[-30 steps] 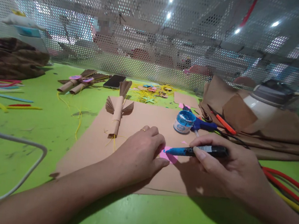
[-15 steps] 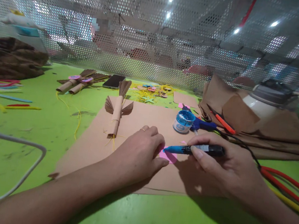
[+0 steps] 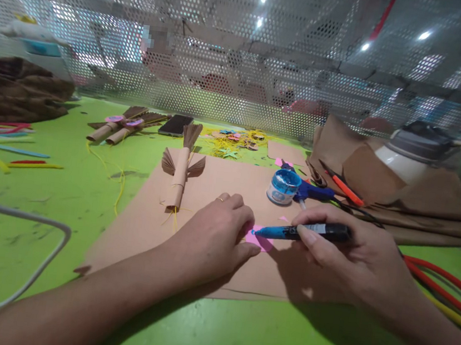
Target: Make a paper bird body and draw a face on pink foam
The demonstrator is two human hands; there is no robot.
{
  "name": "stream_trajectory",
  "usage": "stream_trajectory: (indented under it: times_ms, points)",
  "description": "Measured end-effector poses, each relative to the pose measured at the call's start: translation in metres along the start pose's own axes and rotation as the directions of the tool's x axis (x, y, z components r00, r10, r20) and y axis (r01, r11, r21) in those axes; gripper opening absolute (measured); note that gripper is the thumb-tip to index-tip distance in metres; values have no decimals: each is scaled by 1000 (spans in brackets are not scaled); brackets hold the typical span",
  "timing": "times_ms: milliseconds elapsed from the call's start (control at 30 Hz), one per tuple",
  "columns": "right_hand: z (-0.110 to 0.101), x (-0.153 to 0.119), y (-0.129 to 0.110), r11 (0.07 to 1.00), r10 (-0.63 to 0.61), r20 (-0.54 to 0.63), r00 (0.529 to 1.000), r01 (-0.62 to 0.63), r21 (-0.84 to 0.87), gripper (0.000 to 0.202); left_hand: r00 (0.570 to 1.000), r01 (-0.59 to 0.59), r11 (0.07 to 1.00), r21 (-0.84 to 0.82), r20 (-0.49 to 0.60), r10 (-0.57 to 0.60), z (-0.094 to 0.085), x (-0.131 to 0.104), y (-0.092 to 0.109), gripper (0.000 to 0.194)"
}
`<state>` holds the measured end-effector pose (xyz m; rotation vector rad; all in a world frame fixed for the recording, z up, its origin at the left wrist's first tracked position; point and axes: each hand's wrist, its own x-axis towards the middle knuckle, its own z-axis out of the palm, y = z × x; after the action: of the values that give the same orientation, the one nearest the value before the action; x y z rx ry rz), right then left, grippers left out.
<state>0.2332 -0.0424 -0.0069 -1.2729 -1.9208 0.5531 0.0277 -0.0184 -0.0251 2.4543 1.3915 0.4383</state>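
Between the thumb and fingers of my left hand (image 3: pixel 223 233) a small pink paper piece (image 3: pixel 262 243) is held down on a brown paper sheet (image 3: pixel 141 245). My right hand (image 3: pixel 342 253) grips a black marker (image 3: pixel 303 232) whose tapered end is smeared with blue. Its tip is at the pink paper, where a small blue mark shows near my left fingers. Just behind stands an open jar of blue paint (image 3: pixel 283 188). A rolled brown paper figure (image 3: pixel 179 177) with pleated wings and tail lies at the sheet's back left.
A blue glue gun (image 3: pixel 314 192), orange-handled tool (image 3: pixel 346 189) and white bottle (image 3: pixel 410 150) stand or lie back right. Two more paper figures (image 3: pixel 122 125), a phone (image 3: pixel 176 125) and yellow string scraps (image 3: pixel 234 142) lie behind. A white cable (image 3: pixel 51 223) curves at left.
The marker and my right hand have shifted slightly to the right, uncovering the small blue mark on the pink paper. My left hand stays in place.
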Motion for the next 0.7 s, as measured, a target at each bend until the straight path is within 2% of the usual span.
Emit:
stream_trajectory:
  times_ms: [133,267,500,700]
  points:
    - [0,1,0,1000,-19,21,1000,20,-12,12,1000,3,1000,1,1,-3,-1,0,1,16]
    - [-3,3,3,997,-58,-9,998,57,-48,12,1000,-2,1000,-2,0,2,0,0,0,17]
    - [-1,2,4,998,-45,-24,999,44,-43,13,1000,2,1000,8,-1,-2,1,0,-1,18]
    - [1,1,3,999,-34,30,999,34,-16,12,1000,-7,1000,5,-5,7,-1,0,1,18]
